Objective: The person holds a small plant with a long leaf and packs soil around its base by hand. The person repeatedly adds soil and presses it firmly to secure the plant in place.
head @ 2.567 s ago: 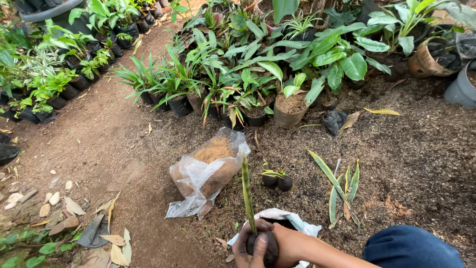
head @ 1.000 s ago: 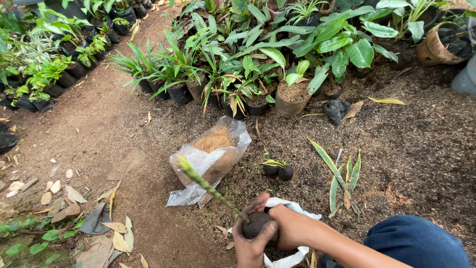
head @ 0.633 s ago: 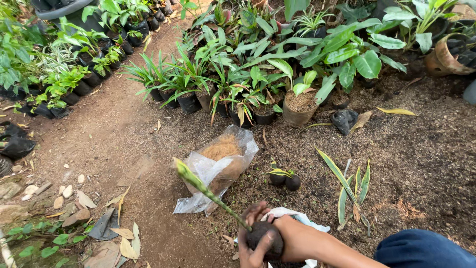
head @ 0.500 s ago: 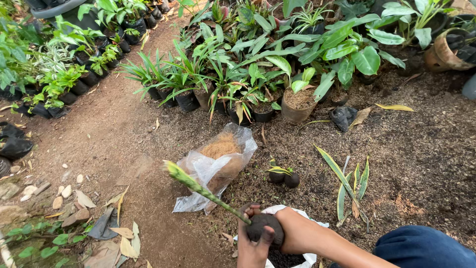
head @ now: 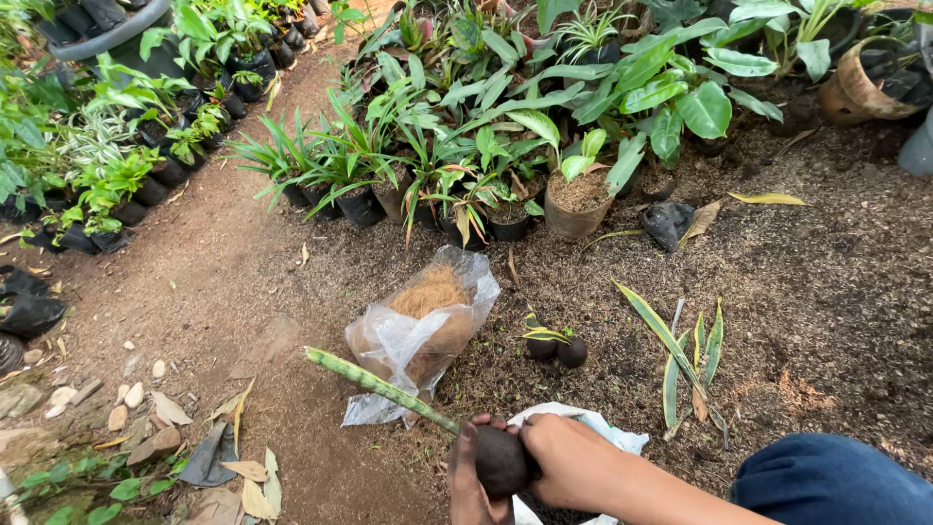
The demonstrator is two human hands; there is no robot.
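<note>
From the head camera, you are cupping a dark soil ball (head: 501, 459) between both hands at the bottom of the frame. Your right hand (head: 573, 459) is wrapping it from the right, fingers curled close against the soil with no gap showing. Your left hand (head: 468, 476) is pressing in from the left and below, its fingers (head: 483, 422) bent over the top edge of the ball; the lower part of that hand is running off the frame. A long green cutting (head: 379, 387) is sticking out of the ball, leaning up and to the left, its tip hanging over bare dirt.

Directly under your hands, a white plastic bag (head: 583, 426) is lying on the ground. Just past the cutting, a clear plastic bag of coconut fibre (head: 423, 326) is sitting close by, almost touching the stem. Two small potted balls (head: 556, 348) are resting to the right of that bag, and loose striped leaves (head: 680, 355) are lying further right. Your knee in blue cloth (head: 826, 476) is closing off the lower right corner. Open dirt path (head: 194, 301) is stretching to the left, while rows of black nursery pots (head: 389, 199) are lining the far edge.
</note>
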